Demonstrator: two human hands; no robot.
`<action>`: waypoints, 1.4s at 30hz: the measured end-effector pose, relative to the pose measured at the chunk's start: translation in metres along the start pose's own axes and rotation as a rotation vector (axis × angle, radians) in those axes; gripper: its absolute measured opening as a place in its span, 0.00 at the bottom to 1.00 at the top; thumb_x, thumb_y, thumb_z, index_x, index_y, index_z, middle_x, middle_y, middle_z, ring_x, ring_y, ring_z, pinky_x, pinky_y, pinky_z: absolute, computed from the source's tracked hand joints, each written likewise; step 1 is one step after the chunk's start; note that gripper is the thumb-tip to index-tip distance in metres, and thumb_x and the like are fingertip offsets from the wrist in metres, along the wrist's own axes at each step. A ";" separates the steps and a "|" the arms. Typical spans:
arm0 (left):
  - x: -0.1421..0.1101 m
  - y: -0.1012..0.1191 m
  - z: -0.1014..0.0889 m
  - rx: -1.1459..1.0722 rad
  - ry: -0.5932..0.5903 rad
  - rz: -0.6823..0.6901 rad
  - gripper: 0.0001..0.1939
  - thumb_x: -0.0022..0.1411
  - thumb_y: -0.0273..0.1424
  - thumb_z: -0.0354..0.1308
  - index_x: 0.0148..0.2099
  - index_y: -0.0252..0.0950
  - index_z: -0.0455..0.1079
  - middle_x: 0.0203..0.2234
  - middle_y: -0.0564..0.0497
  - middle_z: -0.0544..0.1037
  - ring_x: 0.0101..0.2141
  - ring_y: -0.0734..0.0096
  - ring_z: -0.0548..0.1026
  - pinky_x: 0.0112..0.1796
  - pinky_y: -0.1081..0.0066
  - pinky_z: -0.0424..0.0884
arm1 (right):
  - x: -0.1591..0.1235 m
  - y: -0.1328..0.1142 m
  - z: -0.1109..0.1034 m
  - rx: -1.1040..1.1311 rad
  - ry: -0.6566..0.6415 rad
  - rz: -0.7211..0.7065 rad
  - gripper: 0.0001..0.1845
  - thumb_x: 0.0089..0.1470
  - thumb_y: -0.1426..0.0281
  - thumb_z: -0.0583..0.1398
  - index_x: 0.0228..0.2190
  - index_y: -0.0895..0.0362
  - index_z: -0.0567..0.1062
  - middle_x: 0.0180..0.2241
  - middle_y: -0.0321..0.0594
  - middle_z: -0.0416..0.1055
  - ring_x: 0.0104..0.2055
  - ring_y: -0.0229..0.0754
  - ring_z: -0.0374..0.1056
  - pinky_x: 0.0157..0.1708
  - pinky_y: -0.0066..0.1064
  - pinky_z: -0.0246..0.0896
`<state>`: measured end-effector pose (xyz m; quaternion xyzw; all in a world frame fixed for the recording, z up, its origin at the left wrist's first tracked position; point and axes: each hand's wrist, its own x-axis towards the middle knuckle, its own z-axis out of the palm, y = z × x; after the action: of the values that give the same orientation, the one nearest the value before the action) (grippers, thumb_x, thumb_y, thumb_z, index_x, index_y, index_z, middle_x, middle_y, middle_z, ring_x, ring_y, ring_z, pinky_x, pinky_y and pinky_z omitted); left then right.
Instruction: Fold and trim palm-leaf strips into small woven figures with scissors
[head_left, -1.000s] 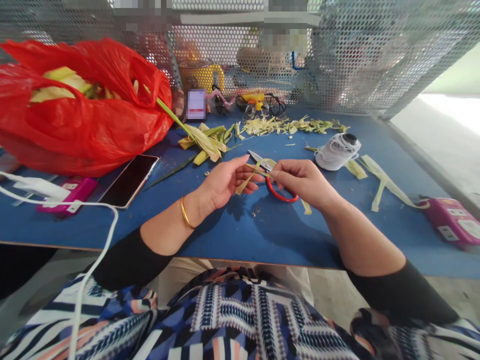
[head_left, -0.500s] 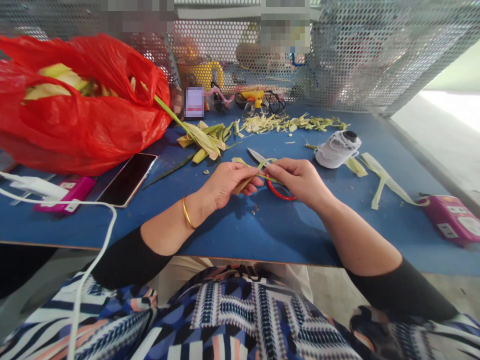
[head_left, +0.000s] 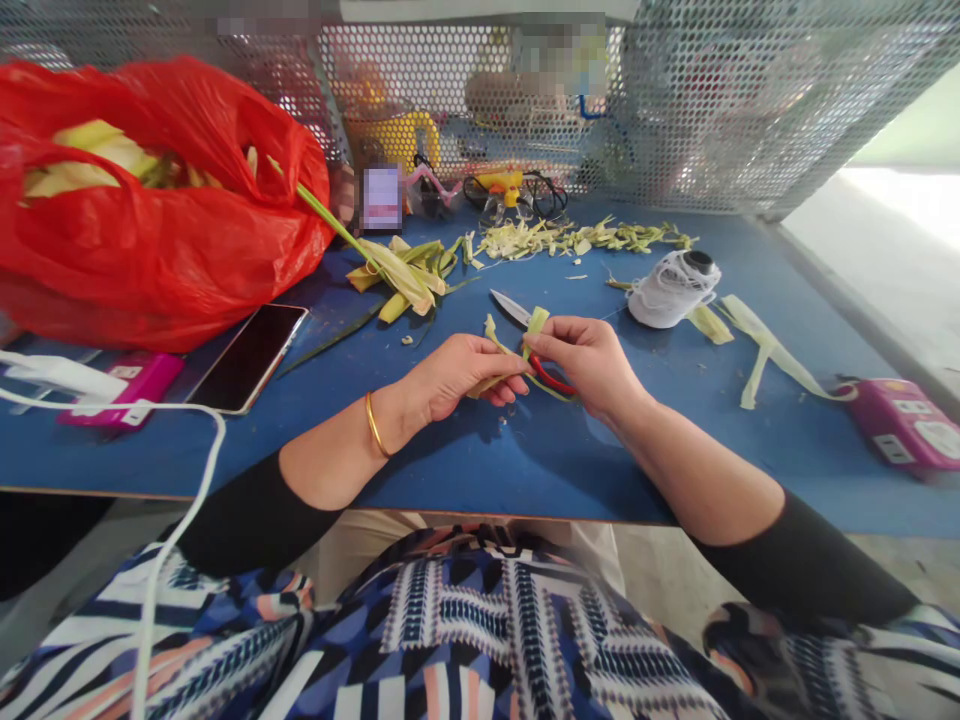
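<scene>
Pale green husk strips (head_left: 537,321) run between my two hands over the middle of the blue table. My left hand (head_left: 474,370) is closed in a pinch on them, with one end sticking up past the thumb and another below the fingers. With thumb and fingers pressed together, my right hand (head_left: 589,358) grips an upright strip end. Red-handled scissors (head_left: 511,308) lie on the table just behind my hands, blades pointing away to the left. The right hand partly covers their handles.
At the left stands a red plastic bag (head_left: 187,250) of husks, near a phone (head_left: 251,358). Husk pieces (head_left: 409,275) and trimmings (head_left: 585,238) lie behind. To the right are a white thread cone (head_left: 670,290), husk strips (head_left: 765,345) and a magenta box (head_left: 907,420).
My right hand has shifted slightly left, and a strip end now stands upright at its fingertips. My left hand keeps its pinch. The whole view has shifted slightly.
</scene>
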<state>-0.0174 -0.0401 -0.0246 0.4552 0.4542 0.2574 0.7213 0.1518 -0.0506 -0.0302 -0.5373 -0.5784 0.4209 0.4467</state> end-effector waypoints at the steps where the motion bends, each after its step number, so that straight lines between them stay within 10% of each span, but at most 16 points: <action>1: 0.000 0.000 0.000 -0.012 -0.006 0.004 0.08 0.55 0.28 0.66 0.25 0.30 0.76 0.19 0.49 0.79 0.19 0.78 0.73 0.26 0.75 0.71 | 0.000 0.000 -0.001 -0.059 0.048 -0.038 0.24 0.49 0.53 0.65 0.15 0.56 0.66 0.16 0.30 0.58 0.21 0.32 0.50 0.23 0.30 0.46; 6: -0.002 0.000 0.002 -0.037 -0.035 0.040 0.09 0.59 0.28 0.62 0.27 0.29 0.77 0.23 0.46 0.81 0.20 0.75 0.75 0.26 0.74 0.72 | -0.001 -0.007 -0.010 -0.408 0.413 -0.471 0.19 0.56 0.60 0.63 0.19 0.55 0.70 0.22 0.36 0.65 0.27 0.38 0.61 0.32 0.34 0.57; 11: -0.005 0.000 0.009 0.070 -0.004 0.080 0.09 0.57 0.23 0.59 0.25 0.31 0.76 0.20 0.49 0.79 0.20 0.76 0.74 0.26 0.75 0.72 | -0.001 -0.002 -0.006 -0.576 0.080 -0.609 0.11 0.56 0.65 0.63 0.24 0.53 0.78 0.32 0.39 0.77 0.40 0.45 0.70 0.52 0.45 0.58; 14: -0.006 -0.001 0.013 0.134 0.001 0.071 0.09 0.56 0.22 0.60 0.24 0.31 0.76 0.19 0.50 0.78 0.20 0.75 0.75 0.27 0.74 0.72 | -0.002 0.004 -0.001 -0.421 -0.060 -0.438 0.09 0.54 0.69 0.63 0.24 0.55 0.78 0.28 0.37 0.76 0.32 0.39 0.69 0.43 0.38 0.62; 19: -0.005 -0.003 0.012 0.133 -0.042 0.037 0.09 0.54 0.25 0.63 0.22 0.31 0.76 0.18 0.48 0.78 0.19 0.75 0.74 0.26 0.73 0.72 | -0.003 0.004 0.002 -0.275 -0.021 -0.352 0.06 0.51 0.70 0.63 0.23 0.57 0.77 0.27 0.36 0.73 0.28 0.37 0.65 0.31 0.31 0.59; 28: 0.001 -0.005 0.003 -0.162 -0.031 0.061 0.04 0.55 0.27 0.66 0.30 0.31 0.79 0.26 0.47 0.82 0.27 0.71 0.78 0.33 0.71 0.74 | -0.009 0.000 -0.002 -0.600 0.273 -0.764 0.06 0.60 0.69 0.59 0.34 0.54 0.78 0.35 0.41 0.76 0.39 0.45 0.70 0.44 0.39 0.59; 34: 0.003 0.003 -0.001 -0.390 0.060 0.137 0.05 0.53 0.19 0.63 0.33 0.29 0.80 0.28 0.48 0.81 0.26 0.78 0.75 0.28 0.79 0.69 | -0.012 -0.002 -0.002 -0.971 -0.103 -1.127 0.15 0.66 0.74 0.50 0.39 0.57 0.77 0.29 0.39 0.74 0.31 0.41 0.66 0.35 0.36 0.52; 42: 0.004 0.000 0.000 -0.384 0.089 0.120 0.03 0.51 0.20 0.65 0.30 0.30 0.79 0.24 0.51 0.79 0.25 0.80 0.73 0.30 0.78 0.68 | -0.011 0.002 0.004 -1.091 -0.111 -1.157 0.19 0.68 0.76 0.48 0.29 0.57 0.73 0.27 0.39 0.72 0.31 0.39 0.64 0.36 0.34 0.50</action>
<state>-0.0151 -0.0370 -0.0264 0.3237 0.4003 0.4016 0.7574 0.1484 -0.0615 -0.0337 -0.2728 -0.9115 -0.1942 0.2387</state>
